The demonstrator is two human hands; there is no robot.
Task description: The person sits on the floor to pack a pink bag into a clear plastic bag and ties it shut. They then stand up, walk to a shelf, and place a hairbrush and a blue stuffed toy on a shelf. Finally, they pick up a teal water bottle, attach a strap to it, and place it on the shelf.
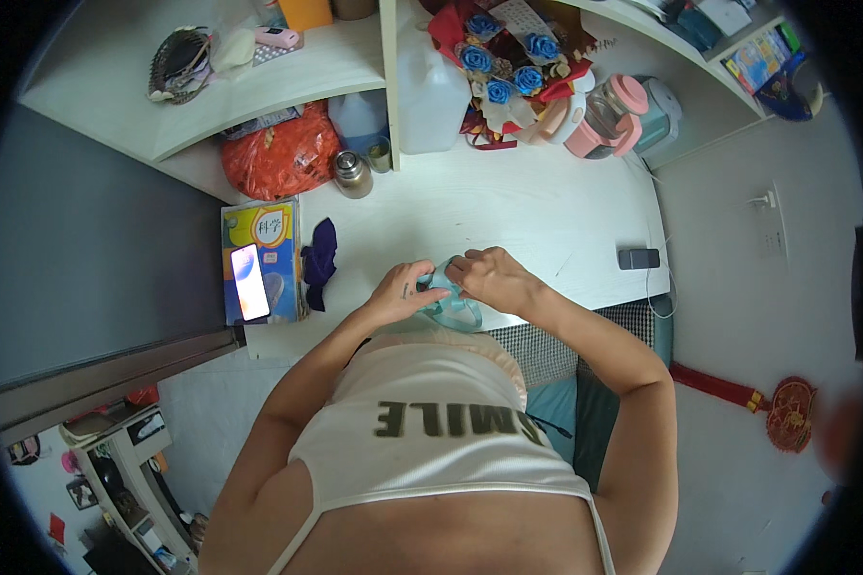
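Note:
Close to the front edge of the white desk (431, 215), both hands grip a light teal ribbon (460, 316). My left hand (401, 289) pinches it from the left, thumb stretched across it. My right hand (492, 277) holds the upper right part between thumb and curled fingers. Loops of the ribbon hang below the hands towards the desk edge. Its middle is partly hidden by the fingers, and I cannot tell whether it is knotted. A crumpled dark purple cloth (320, 262) lies left of my hands.
A lit phone (250, 282) rests on a stack of books (282, 248) at the left. Behind stand a metal flask (352, 175), an orange-red plastic bag (280, 154), a large white jug (431, 93), blue roses (500, 91) and a pink-handled pitcher (608, 118). A dark charger (638, 259) sits right.

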